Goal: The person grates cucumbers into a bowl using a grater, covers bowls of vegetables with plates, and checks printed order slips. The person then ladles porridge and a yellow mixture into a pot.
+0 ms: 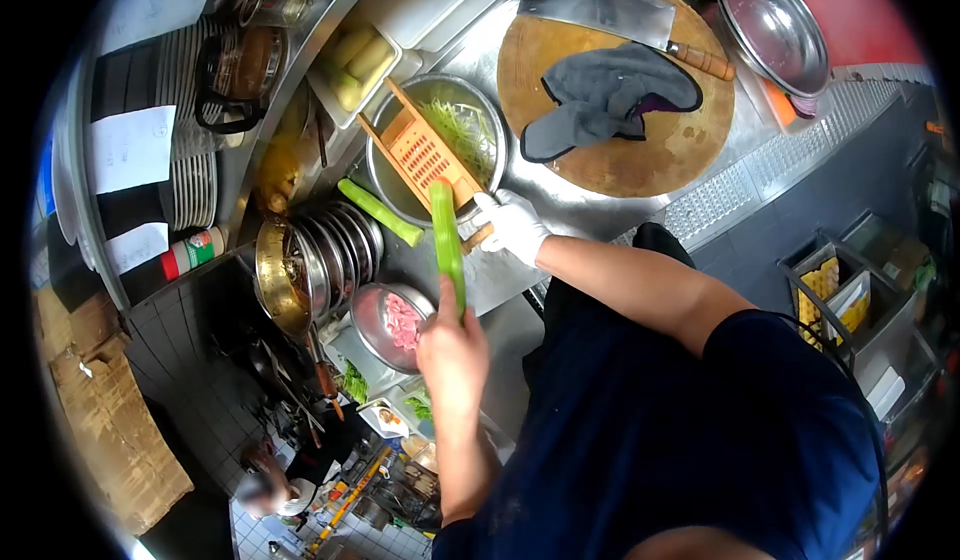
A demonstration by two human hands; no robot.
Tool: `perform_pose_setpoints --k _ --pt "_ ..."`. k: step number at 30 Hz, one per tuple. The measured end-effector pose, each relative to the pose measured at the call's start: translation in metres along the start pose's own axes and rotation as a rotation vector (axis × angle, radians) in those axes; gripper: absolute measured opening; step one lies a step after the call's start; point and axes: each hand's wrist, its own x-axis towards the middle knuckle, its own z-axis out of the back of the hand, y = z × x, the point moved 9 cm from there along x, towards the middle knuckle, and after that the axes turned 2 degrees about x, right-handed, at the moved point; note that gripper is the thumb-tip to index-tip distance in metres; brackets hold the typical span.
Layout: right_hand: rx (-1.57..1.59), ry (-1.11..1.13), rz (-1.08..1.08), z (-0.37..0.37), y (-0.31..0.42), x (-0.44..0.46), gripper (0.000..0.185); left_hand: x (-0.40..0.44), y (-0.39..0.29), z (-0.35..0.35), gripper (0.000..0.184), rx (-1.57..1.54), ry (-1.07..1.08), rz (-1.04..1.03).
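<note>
My bare left hand [453,350] is wrapped round the lower end of a peeled green celtuce stem [447,240]. The stem's far end rests against the orange grater [420,150], which lies slanted across a metal bowl [375,165]. Pale green shreds [462,132] lie in that bowl. My right hand [510,228], in a white glove, grips the near end of the grater at the bowl's rim; some of its fingers are hidden. Another celtuce stem [380,212] lies beside the bowl on the metal counter.
On a round chopping board [690,165] lie a cleaver [600,8] and a grey cloth [610,90]. A bowl of pink cut meat [402,322] stands near my left wrist. Stacked metal dishes [340,250] and a golden pan [285,285] are at left. Another person [265,490] is farther off.
</note>
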Motion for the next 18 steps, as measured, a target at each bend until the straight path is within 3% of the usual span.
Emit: perform_pose_setpoints --k 4,6,8,9,10,12,14,17,18 --pt "-0.041 0.021 -0.006 0.001 0.002 -0.003 0.039 0.118 0.014 -0.022 0.046 -0.01 -0.19 0.05" --pt "-0.008 0.027 -0.033 0.002 -0.008 0.005 0.039 0.121 0.023 -0.012 0.046 0.043 -0.238 0.009" --pt "0.002 0.031 -0.047 0.002 -0.007 0.003 0.039 0.06 0.016 0.01 0.05 -0.013 -0.054 0.098" --pt "-0.013 0.045 -0.046 0.002 -0.007 0.004 0.039 0.028 0.009 0.01 0.053 0.011 -0.041 0.001" --pt "0.008 0.032 -0.045 0.001 -0.003 0.003 0.039 0.007 0.006 0.005 0.056 0.043 0.062 0.048" --pt "0.022 0.016 -0.054 0.0 -0.001 -0.002 0.039 0.035 0.004 -0.008 0.054 -0.013 -0.022 0.005" --pt "0.022 0.025 -0.033 0.001 -0.002 0.003 0.039 0.105 0.014 -0.02 0.051 0.008 -0.119 0.088" --pt "0.051 0.033 -0.024 0.002 -0.001 -0.004 0.04 0.117 0.021 -0.012 0.048 0.008 -0.075 0.102" --pt "0.058 0.039 -0.025 0.003 0.001 -0.001 0.04 0.085 0.016 0.0 0.049 -0.056 -0.048 0.087"
